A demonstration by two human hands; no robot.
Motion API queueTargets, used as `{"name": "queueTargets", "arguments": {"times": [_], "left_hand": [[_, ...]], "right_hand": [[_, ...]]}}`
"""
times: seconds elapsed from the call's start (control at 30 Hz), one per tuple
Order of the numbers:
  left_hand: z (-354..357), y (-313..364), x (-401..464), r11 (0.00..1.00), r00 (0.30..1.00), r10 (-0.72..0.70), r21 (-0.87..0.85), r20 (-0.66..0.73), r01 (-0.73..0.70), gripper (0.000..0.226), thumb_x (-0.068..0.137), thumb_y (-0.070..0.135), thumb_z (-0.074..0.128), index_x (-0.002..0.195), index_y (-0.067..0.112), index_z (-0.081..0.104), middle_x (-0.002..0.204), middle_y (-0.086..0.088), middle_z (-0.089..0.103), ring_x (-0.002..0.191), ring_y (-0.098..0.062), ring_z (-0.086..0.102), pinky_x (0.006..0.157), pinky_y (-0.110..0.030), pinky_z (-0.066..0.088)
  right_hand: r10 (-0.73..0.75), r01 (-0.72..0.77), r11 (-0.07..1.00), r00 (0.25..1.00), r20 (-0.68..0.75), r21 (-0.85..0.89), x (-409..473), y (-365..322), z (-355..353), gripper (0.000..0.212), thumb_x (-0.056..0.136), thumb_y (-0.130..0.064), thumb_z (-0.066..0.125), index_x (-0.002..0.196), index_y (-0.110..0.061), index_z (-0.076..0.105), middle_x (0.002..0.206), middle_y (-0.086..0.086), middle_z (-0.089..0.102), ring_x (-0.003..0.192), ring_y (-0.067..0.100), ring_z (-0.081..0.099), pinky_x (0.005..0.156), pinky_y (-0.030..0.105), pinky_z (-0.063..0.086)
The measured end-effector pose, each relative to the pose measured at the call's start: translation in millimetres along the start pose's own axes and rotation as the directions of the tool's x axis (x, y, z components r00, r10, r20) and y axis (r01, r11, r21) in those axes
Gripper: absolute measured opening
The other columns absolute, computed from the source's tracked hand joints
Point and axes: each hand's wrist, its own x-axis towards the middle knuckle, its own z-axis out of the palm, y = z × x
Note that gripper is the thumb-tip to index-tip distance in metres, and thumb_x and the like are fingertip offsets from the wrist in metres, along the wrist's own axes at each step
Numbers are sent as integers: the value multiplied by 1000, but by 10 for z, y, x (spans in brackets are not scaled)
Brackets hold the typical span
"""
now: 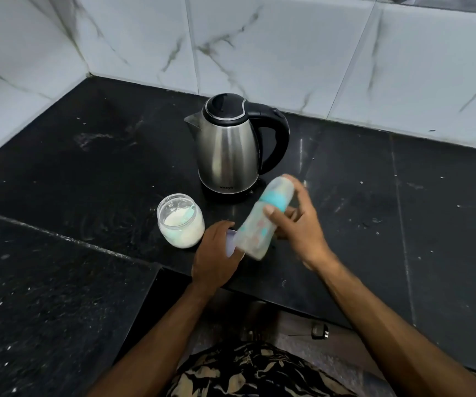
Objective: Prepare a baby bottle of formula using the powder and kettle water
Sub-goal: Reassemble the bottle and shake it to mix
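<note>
Holding the baby bottle (262,216) tilted above the black counter (359,213), your right hand (299,224) wraps it at mid-body, thumb across the front and fingers curled behind; its capped, teal-collared end points up toward the kettle (228,147). Your left hand (216,253) rests on a pale round lid (232,243) on the counter beneath the bottle's base, fingers bent over it; whether they pinch it cannot be told. The open powder jar (180,220) stands just left of that hand. The kettle sits behind, lid closed, on its base.
</note>
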Motion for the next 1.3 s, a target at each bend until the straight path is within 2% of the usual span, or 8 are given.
{"name": "queueTargets", "arguments": {"times": [0.07, 0.23, 0.43, 0.6, 0.8, 0.97, 1.17, 1.3], "left_hand": [[18, -40, 9, 1000, 999, 8, 1, 38, -8, 45, 84, 48, 68, 116, 17, 62, 116, 2, 64, 109, -16, 59, 98, -37, 49], [-30, 109, -81, 1000, 997, 7, -23, -74, -8, 55, 87, 52, 55, 126, 13, 58, 129, 0, 60, 121, -14, 52, 105, -15, 32], [-21, 35, -44, 1000, 1000, 16, 9, -10, -15, 61, 79, 46, 68, 127, 11, 57, 127, -5, 61, 119, -17, 53, 102, -21, 36], [-43, 129, -73, 999, 996, 25, -33, -82, -28, 54, 87, 50, 56, 125, 12, 59, 127, 0, 61, 119, -15, 53, 104, -23, 38], [5, -18, -48, 999, 999, 32, 17, -10, -32, 66, 78, 52, 64, 126, 8, 59, 127, -6, 61, 118, -18, 54, 104, -32, 43], [-30, 107, -73, 999, 996, 19, -24, -86, -21, 55, 87, 52, 55, 124, 12, 60, 128, 0, 61, 120, -15, 53, 105, -21, 36], [43, -81, -47, 999, 999, 31, 8, 30, -32, 70, 79, 55, 60, 129, 6, 58, 132, -8, 58, 123, -19, 52, 111, -28, 36], [21, -21, -47, 1000, 999, 19, 0, -35, -19, 60, 80, 43, 71, 128, 9, 58, 130, -6, 60, 120, -18, 54, 104, -25, 39]], "right_hand": [[25, -19, 997, 996, 90, -71, -33, 22, 17, 69, 78, -14, 76, 135, -34, 41, 105, 13, 69, 87, 21, 73, 64, 32, 59], [-43, 91, 985, 954, -297, 149, 188, -76, -158, 57, 92, -16, 66, 140, -23, 38, 88, -8, 72, 83, 16, 71, 63, 41, 61], [31, -27, 997, 998, 63, -73, -75, 38, -15, 70, 74, -21, 77, 132, -38, 42, 110, 13, 69, 94, 25, 72, 67, 34, 59], [-62, 108, 987, 939, -338, 118, 184, -80, -211, 58, 91, -17, 68, 140, -26, 38, 90, -7, 72, 84, 16, 71, 60, 38, 59], [38, -28, 993, 996, 84, -118, -56, 159, -18, 70, 83, -5, 74, 136, -34, 41, 109, 15, 67, 87, 17, 72, 63, 27, 57], [-6, 63, 986, 939, -343, 154, 179, 68, -193, 54, 93, -15, 64, 140, -20, 37, 85, -7, 73, 80, 14, 70, 52, 29, 56], [62, -43, 990, 988, 144, -133, -66, 202, -60, 78, 77, -14, 77, 143, -27, 37, 110, 15, 67, 93, 25, 72, 70, 33, 59], [-54, 62, 992, 995, 80, -106, 28, 64, -102, 76, 79, -9, 76, 141, -30, 36, 109, 10, 68, 95, 22, 71, 75, 32, 59]]}}
